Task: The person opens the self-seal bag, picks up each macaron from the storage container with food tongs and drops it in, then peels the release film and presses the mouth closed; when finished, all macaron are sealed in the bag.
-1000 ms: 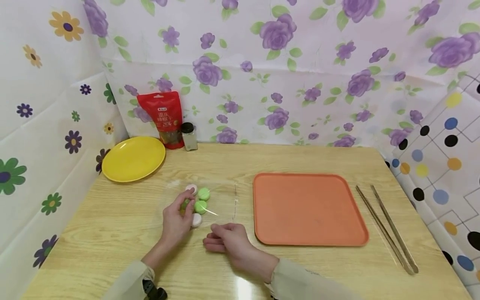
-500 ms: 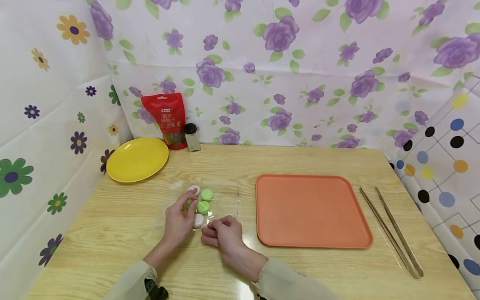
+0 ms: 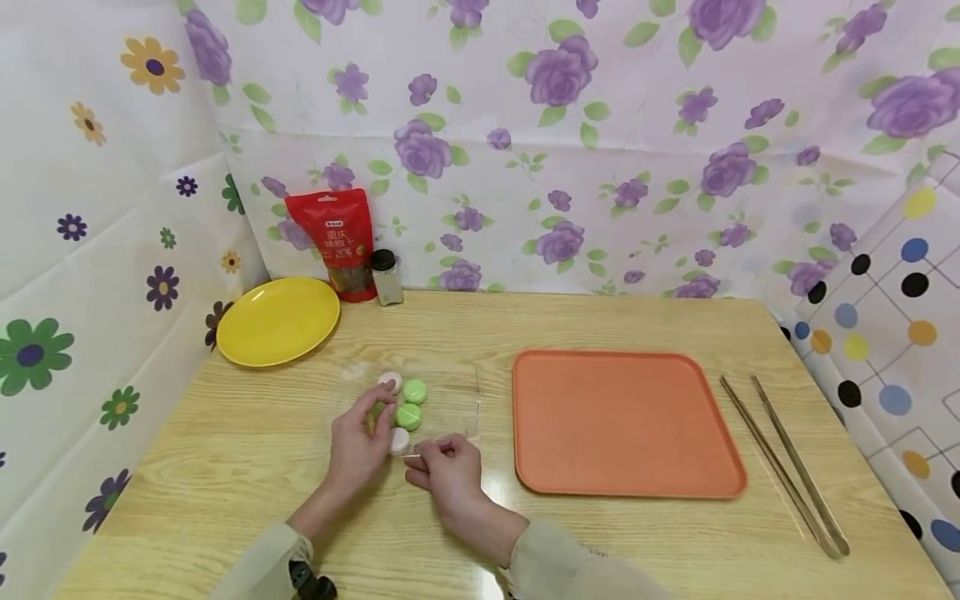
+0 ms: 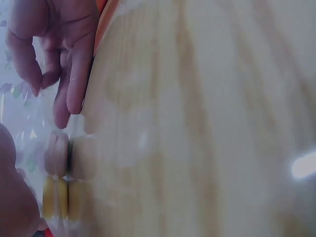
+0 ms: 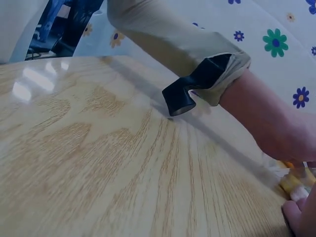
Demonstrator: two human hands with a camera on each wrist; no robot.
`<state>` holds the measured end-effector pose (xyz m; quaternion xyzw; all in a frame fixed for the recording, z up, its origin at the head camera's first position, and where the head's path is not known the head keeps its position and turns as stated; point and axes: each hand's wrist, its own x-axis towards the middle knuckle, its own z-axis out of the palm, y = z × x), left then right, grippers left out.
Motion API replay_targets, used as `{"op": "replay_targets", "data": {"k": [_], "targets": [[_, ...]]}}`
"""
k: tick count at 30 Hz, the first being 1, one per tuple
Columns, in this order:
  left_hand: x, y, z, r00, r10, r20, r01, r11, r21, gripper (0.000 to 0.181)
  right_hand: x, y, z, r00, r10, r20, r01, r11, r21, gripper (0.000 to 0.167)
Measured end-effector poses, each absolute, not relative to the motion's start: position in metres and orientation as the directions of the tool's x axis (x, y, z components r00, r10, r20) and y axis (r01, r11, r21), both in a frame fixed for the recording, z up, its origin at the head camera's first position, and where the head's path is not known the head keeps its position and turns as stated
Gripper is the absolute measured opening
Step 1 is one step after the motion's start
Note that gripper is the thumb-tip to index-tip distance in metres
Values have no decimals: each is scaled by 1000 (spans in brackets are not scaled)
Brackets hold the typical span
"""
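A clear plastic bag (image 3: 446, 400) lies on the table with several macarons inside. Green macarons (image 3: 408, 416) and pale pinkish-white ones, such as the near macaron (image 3: 400, 441), show beside the fingers. One yellow macaron (image 4: 54, 198) appears low in the left wrist view. My left hand (image 3: 362, 437) curls over the bag's left part and holds it around the macarons, partly hiding them. With thumb and forefinger, my right hand (image 3: 450, 475) pinches the bag's near edge, just right of the near macaron. The exact fingertip contact is too small to see clearly.
An orange tray (image 3: 630, 425) lies right of the hands, with metal tongs (image 3: 787, 467) beyond it. At the back left stand a yellow plate (image 3: 277, 322), a red pouch (image 3: 337, 242) and a black-lidded jar (image 3: 387, 277). Patterned sheets line three sides.
My right hand has moved slightly up and left to the bag's near edge, and its thumb and forefinger have closed on it. The left hand has stayed over the macarons.
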<state>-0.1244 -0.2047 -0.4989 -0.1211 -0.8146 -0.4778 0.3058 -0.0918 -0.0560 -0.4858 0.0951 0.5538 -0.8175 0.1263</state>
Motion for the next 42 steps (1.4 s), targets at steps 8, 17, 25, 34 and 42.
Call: {"op": "replay_targets", "data": {"k": [8, 17, 25, 34, 42], "targets": [[-152, -218, -475, -847, -21, 531, 422, 580, 697, 10, -89, -57, -495, -970, -8, -243, 226, -400, -888, 15], [-224, -217, -442, -970, 151, 189, 240, 691, 682, 4, -91, -51, -502, -961, -56, -272, 262, -507, -821, 20], [-264, -208, -438, -885, 443, -145, 220, 671, 708, 17, -92, -50, -502, -961, -58, -272, 259, -540, -801, 20], [-267, -207, -444, -809, 480, -339, 25, 604, 796, 12, -85, -51, -500, -958, -87, -273, 277, -520, -808, 14], [-260, -214, -444, -897, 413, -157, 101, 537, 838, 15, -98, -31, -496, -972, -36, -234, 227, -423, -877, 6]]}}
